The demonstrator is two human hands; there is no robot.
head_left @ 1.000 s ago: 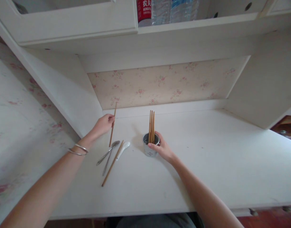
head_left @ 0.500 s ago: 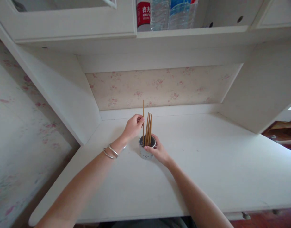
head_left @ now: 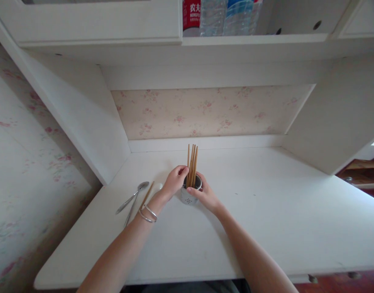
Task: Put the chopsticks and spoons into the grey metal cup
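Note:
A light grey cup-shaped holder with small holes in its side stands upright on the white desktop. Several brown wooden chopsticks rise from its opening. My right hand is wrapped round the holder's right side, thumb on the front rim. At the left rim, my left hand pinches the leftmost chopstick, whose lower end is inside the holder. Left of that hand lie metal spoons, another chopstick and a white rounded utensil end, partly hidden behind my left wrist.
The desktop is boxed in by a left side panel and a right side panel. An overhead shelf carries plastic bottles. Drawer knobs stick out below the front edge.
My left hand has lowered its chopstick deeper into the holder, level with the others. My left forearm has shifted, uncovering the spoons and chopstick on the desk. The right hand keeps its hold.

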